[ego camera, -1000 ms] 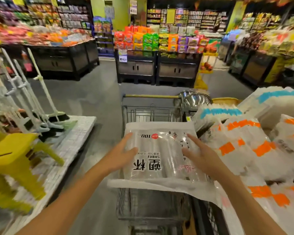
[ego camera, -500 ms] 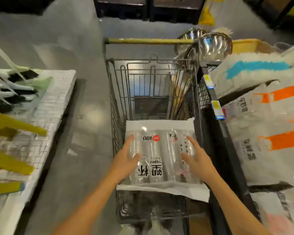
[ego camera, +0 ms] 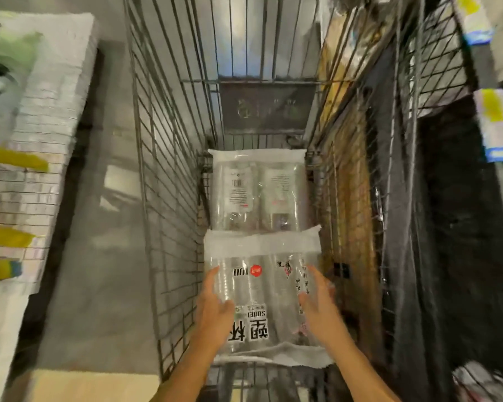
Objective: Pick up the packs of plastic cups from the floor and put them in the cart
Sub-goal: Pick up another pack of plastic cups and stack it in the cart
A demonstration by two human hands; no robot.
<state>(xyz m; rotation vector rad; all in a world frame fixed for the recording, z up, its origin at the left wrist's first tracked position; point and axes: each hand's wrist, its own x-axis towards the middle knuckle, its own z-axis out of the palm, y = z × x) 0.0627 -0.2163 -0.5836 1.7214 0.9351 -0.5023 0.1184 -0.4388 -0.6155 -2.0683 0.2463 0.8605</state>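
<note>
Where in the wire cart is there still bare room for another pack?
The wire cart's floor looks filled: a clear cup pack at the far end, another between left hand and right hand. Side gaps are narrow; only the packs' tops offer room.

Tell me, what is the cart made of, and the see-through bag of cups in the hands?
The cart looks like bare grey metal wire: thin rods crossed into a grid, with a dull shine. The pack of cups looks like clear, glossy plastic film: you see stacked cups through it and light glints off it. Its ends look frosted white. The cups seem to be clear plastic too.
</note>
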